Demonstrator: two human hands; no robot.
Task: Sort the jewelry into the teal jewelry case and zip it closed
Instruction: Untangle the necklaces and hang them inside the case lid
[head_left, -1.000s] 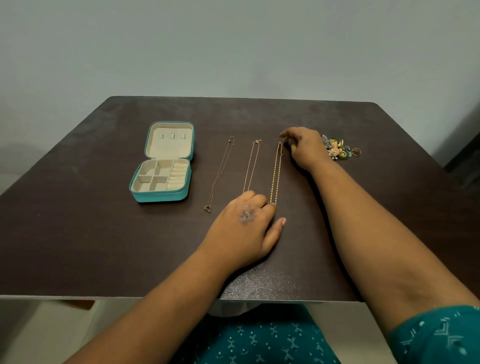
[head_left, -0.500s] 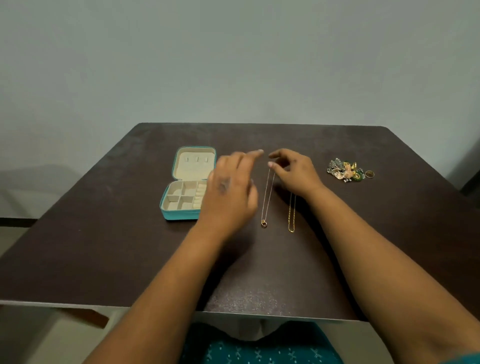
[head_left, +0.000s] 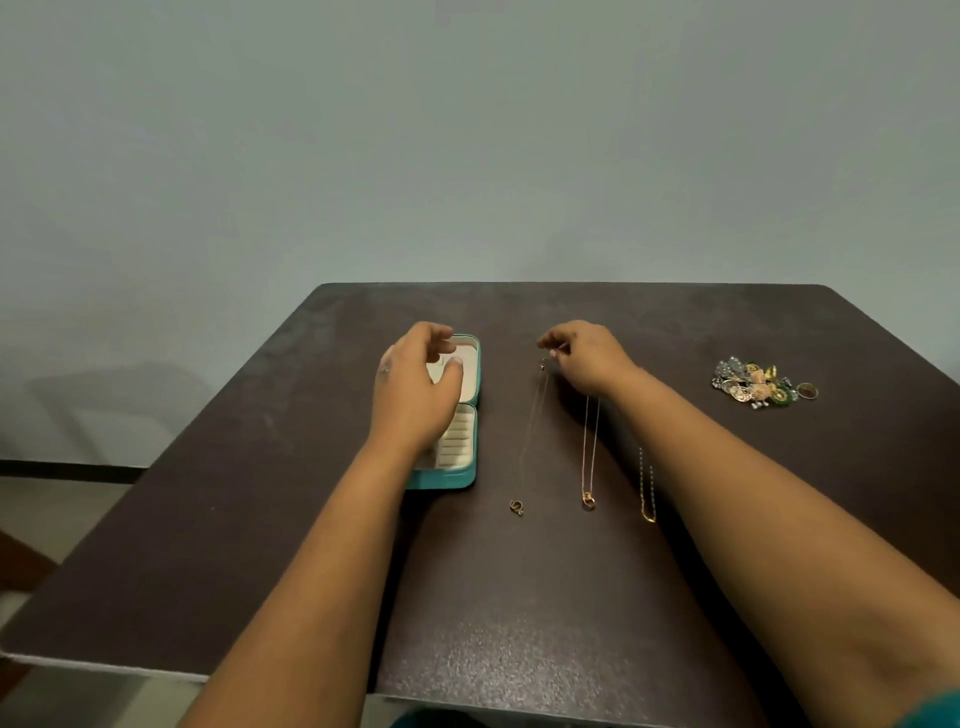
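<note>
The teal jewelry case (head_left: 465, 470) lies open on the dark table, its cream lining showing. My left hand (head_left: 415, 387) hovers over it with fingers curled and apart, holding nothing, and hides most of the compartments. My right hand (head_left: 587, 358) pinches the top end of the thin left necklace (head_left: 530, 441), whose pendant (head_left: 516, 507) rests on the table. Beside it lie a rose-gold necklace (head_left: 589, 457) and a yellow gold chain (head_left: 647, 493), partly under my right forearm.
A pile of earrings and rings (head_left: 758, 383) lies at the right of the brown table (head_left: 519, 597). A plain wall stands behind the table's far edge. The table's left edge drops to the floor.
My left hand rose from the table's front and moved left over the open case. My right hand shifted from the yellow chain to the leftmost necklace's top end. The camera tilted up.
</note>
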